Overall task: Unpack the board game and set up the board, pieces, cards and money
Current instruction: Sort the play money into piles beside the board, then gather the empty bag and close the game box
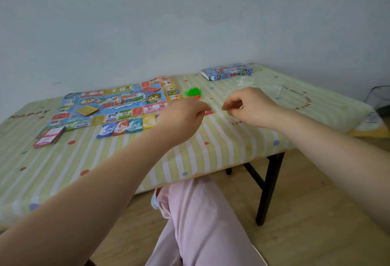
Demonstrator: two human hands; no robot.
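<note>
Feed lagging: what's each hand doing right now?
Left hand: fingers curled; held thing, if any, cannot be told.
Right hand: pinching something small, unidentifiable.

A table (268,183) with black legs stands by the wall. A cloth (105,160) with yellow and white stripes and little dots covers its top. The game board (114,103) lies flat on the cloth. Just in front of the board sits a row of colored cards (128,125). A stack of pink cards (49,137) lies near the board's left corner. Small green pieces (192,92) sit in a heap right of the board. The blue game box (226,72) rests at the far side, with clear plastic (253,84) beside it.
</note>
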